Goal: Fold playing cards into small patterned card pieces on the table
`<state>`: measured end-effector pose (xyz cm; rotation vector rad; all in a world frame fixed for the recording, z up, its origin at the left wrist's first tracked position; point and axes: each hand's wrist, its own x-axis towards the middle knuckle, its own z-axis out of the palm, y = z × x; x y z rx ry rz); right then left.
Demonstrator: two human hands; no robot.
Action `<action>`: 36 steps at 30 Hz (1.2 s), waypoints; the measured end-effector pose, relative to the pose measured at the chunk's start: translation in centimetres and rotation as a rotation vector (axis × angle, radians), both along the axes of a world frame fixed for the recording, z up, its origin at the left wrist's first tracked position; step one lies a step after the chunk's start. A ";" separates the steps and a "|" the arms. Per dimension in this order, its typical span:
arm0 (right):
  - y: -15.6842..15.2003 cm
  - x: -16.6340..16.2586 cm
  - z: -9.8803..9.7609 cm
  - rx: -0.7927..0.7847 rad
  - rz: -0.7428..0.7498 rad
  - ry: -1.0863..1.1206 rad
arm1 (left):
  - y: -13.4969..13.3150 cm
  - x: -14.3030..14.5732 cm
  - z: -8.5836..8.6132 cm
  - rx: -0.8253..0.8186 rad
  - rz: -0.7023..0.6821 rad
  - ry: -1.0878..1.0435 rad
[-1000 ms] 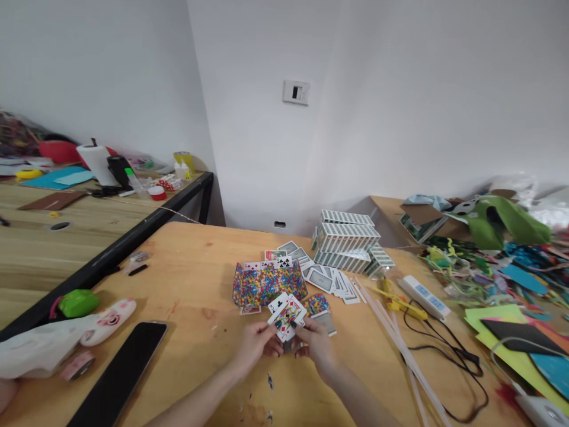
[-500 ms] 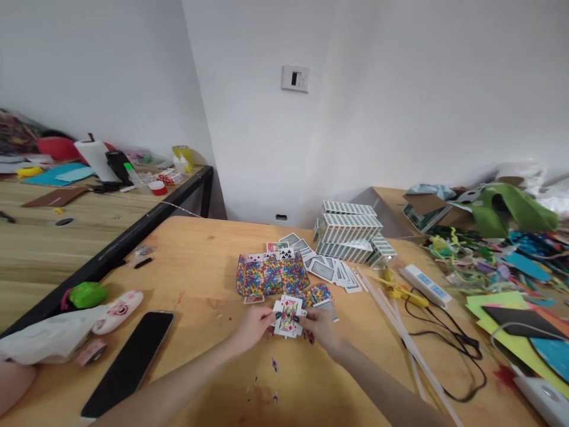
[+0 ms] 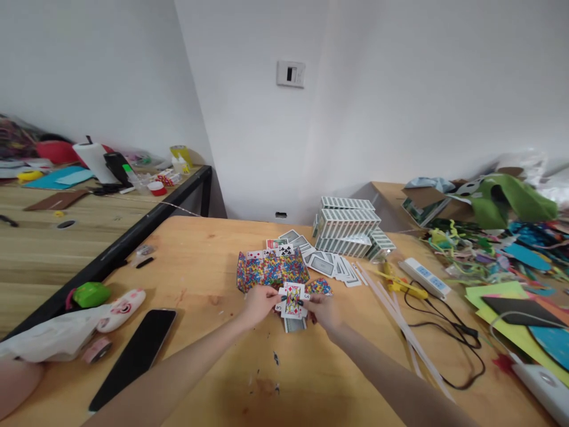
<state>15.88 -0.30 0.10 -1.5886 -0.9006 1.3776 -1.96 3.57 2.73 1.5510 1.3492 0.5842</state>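
Note:
Between my two hands are several playing cards (image 3: pixel 293 300), a red-and-yellow face card of diamonds in front and others sticking out sideways behind it. My left hand (image 3: pixel 261 305) pinches their left edge; my right hand (image 3: pixel 326 309) grips the right edge. A grey-backed card (image 3: pixel 294 325) shows just below them; whether it is held or lies on the table I cannot tell. Right beyond my hands stands a low holder covered in a multicoloured pattern (image 3: pixel 271 270), with face-up cards (image 3: pixel 285 250) along its back. A small piece with the same pattern (image 3: pixel 319 286) lies beside it.
Grey-backed cards (image 3: pixel 322 264) fan out behind the holder, near stacked striped boxes (image 3: pixel 349 223). At right are pale strips (image 3: pixel 400 320), a yellow glue gun (image 3: pixel 402 284) and a power strip (image 3: pixel 424 277). A phone (image 3: pixel 133 359) lies at left.
Both hands have moved slightly away from me with the cards, closer to the holder. The grey-backed card seen by my right hand before now shows below the held cards.

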 end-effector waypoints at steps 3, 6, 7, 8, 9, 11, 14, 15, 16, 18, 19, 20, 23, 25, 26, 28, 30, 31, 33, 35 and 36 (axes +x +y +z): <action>0.5 0.2 0.3 0.019 -0.073 0.002 | 0.4 0.9 0.4 0.002 0.033 0.028; 1.1 0.4 0.9 0.052 -0.145 0.012 | 1.4 1.8 0.7 0.008 0.043 0.032; 1.4 0.5 1.2 0.069 -0.168 0.017 | 1.8 2.0 0.8 0.000 0.040 0.030; 1.7 0.6 1.5 0.086 -0.190 0.023 | 2.2 2.2 0.8 -0.012 0.040 0.026; 2.0 0.7 1.8 0.102 -0.209 0.029 | 2.7 2.4 0.9 -0.024 0.038 0.021; 2.7 0.9 2.4 0.131 -0.240 0.043 | 3.4 2.7 0.9 -0.047 0.040 0.006; 3.4 0.9 3.2 0.165 -0.279 0.067 | 4.2 3.0 0.9 -0.098 0.036 -0.014; 3.6 0.9 3.3 0.173 -0.289 0.073 | 4.3 3.0 0.9 -0.118 0.031 -0.020; 3.7 0.8 3.4 0.178 -0.297 0.078 | 4.4 3.1 0.8 -0.138 0.026 -0.026; 3.9 0.7 3.4 0.180 -0.307 0.086 | 4.6 3.2 0.6 -0.168 0.023 -0.041; 4.0 0.6 3.3 0.179 -0.311 0.090 | 4.7 3.3 0.5 -0.177 0.025 -0.051; 4.0 0.5 3.3 0.178 -0.314 0.093 | 4.8 3.3 0.4 -0.181 0.031 -0.062; 4.4 0.2 3.1 0.173 -0.324 0.101 | 4.9 3.5 0.2 -0.170 0.058 -0.099; 4.7 0.1 2.9 0.171 -0.330 0.103 | 5.1 3.5 0.1 -0.147 0.081 -0.122; 4.8 -0.1 2.9 0.171 -0.332 0.105 | 5.1 3.5 0.1 -0.131 0.095 -0.132; 5.1 -0.4 2.7 0.172 -0.335 0.108 | 5.3 3.5 0.1 -0.093 0.129 -0.150; 5.4 -0.9 2.4 0.172 -0.332 0.110 | 5.5 3.4 0.2 -0.054 0.171 -0.166; 5.5 -1.1 2.3 0.172 -0.326 0.110 | 5.7 3.3 0.3 -0.035 0.194 -0.175; 5.6 -1.5 2.1 0.173 -0.309 0.105 | 5.8 3.1 0.6 0.000 0.240 -0.198; 5.7 -1.6 2.2 0.179 -0.289 0.092 | 6.0 3.0 0.9 0.030 0.281 -0.227; 5.8 -1.7 2.3 0.186 -0.282 0.082 | 6.0 3.0 1.1 0.043 0.298 -0.244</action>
